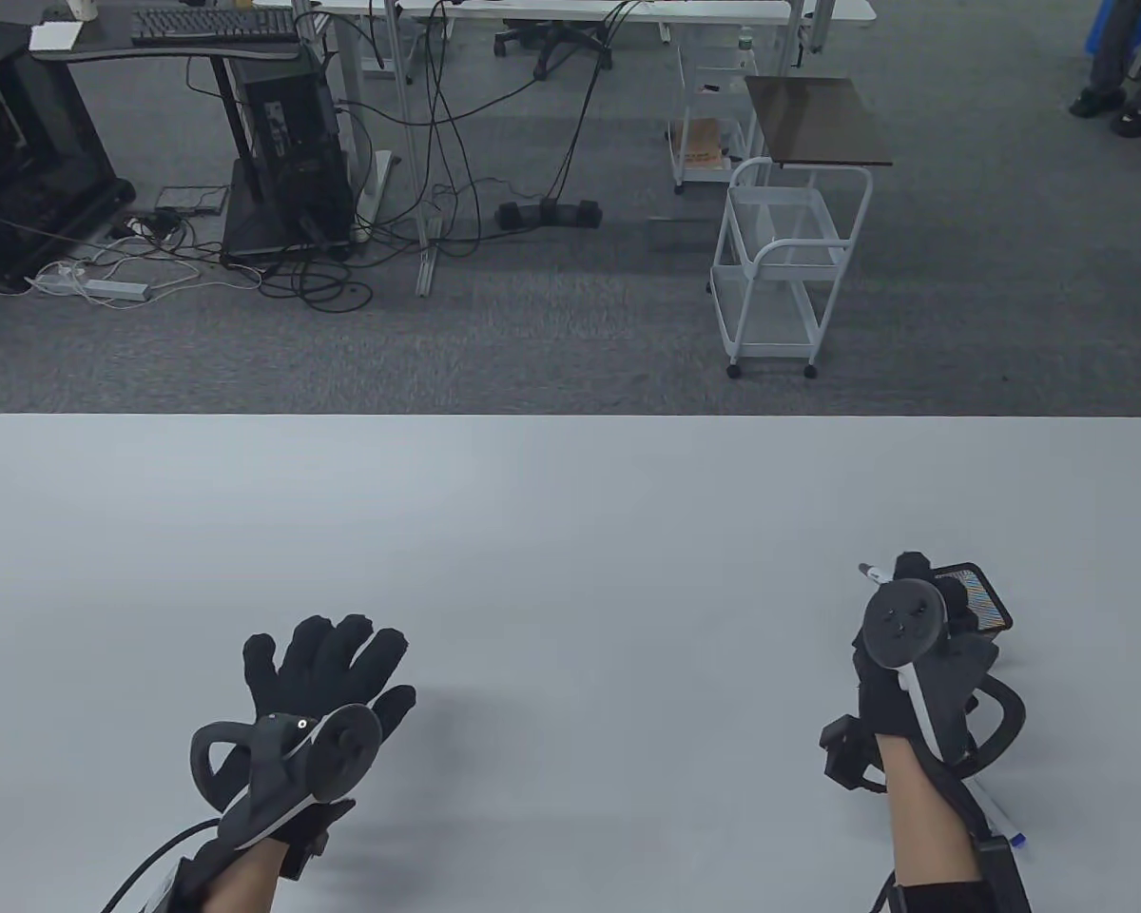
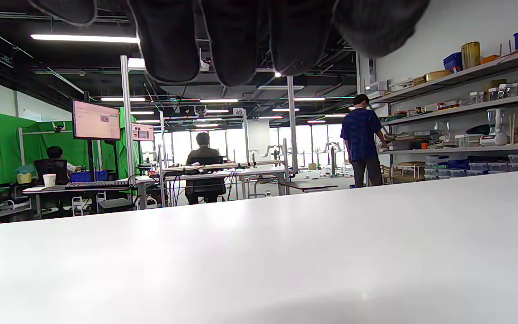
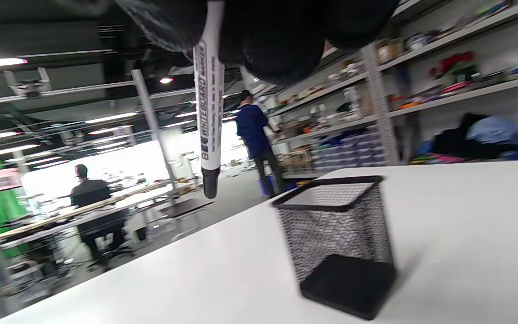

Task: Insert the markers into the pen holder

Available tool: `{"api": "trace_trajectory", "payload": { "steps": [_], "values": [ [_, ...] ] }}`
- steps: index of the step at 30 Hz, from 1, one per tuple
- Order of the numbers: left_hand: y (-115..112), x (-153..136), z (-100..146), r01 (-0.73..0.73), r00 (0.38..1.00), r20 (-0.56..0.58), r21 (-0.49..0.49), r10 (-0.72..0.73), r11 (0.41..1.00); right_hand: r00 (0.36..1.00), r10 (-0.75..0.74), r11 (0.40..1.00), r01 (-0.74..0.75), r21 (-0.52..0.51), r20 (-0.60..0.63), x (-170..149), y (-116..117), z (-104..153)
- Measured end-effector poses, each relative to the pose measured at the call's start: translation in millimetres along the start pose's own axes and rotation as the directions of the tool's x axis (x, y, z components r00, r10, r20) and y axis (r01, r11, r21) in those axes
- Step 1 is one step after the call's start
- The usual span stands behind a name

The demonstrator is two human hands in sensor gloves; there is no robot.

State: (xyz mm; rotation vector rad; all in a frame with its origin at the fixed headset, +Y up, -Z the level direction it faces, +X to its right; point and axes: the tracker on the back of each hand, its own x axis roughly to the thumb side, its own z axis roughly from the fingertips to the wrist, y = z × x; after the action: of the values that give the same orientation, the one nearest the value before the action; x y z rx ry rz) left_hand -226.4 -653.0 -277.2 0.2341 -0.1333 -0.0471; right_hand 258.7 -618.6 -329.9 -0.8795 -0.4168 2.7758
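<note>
My right hand [image 1: 903, 656] grips a white marker [image 1: 873, 573], its tip poking out past the knuckles in the table view, just beside the black mesh pen holder [image 1: 981, 594], which sits near the table's [image 1: 570, 533] right side. A second marker [image 1: 994, 813] lies by my right forearm, close to the near edge, so that one looks left to do. My left hand [image 1: 319, 699] rests spread and holds nothing, with wide bare tabletop around it. Left wrist view: only my fingers [image 2: 236, 40] hanging free above the white surface. Right wrist view: the marker [image 3: 208, 112] hangs capped end down from my fingers, left of the holder [image 3: 337, 238] and not yet over its rim. The holder seems empty, so I judge nothing inserted yet.
</note>
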Motion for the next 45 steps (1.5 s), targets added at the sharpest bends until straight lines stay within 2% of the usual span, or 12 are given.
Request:
{"api": "trace_trajectory", "payload": {
  "steps": [9, 29, 40, 45],
  "values": [
    [-1.8, -2.7, -1.6, -0.006, 1.0, -0.011, -0.014, 0.006, 1.0, 0.981, 0.09, 0.996, -0.088, 0.019, -0.171, -31.4, 19.2, -20.4],
    [-10.2, 0.9, -5.2, 0.005, 1.0, -0.006, -0.075, -0.006, 0.997, 0.956, 0.127, 0.98, -0.08, 0.181, -0.264, -49.2, 61.8, -43.1],
    [-12.3, 3.9, -5.8, 0.018, 1.0, 0.005, -0.089, -0.018, 0.996, 0.967, 0.073, 0.987, -0.035, 0.157, -0.243, -52.1, 46.0, -39.2],
    [-13.7, 4.3, -5.8, 0.017, 1.0, 0.007, -0.088, -0.016, 0.996, 0.983, 0.078, 0.993, -0.062, 0.097, -0.167, -50.9, 23.7, -28.4]
  ]
}}
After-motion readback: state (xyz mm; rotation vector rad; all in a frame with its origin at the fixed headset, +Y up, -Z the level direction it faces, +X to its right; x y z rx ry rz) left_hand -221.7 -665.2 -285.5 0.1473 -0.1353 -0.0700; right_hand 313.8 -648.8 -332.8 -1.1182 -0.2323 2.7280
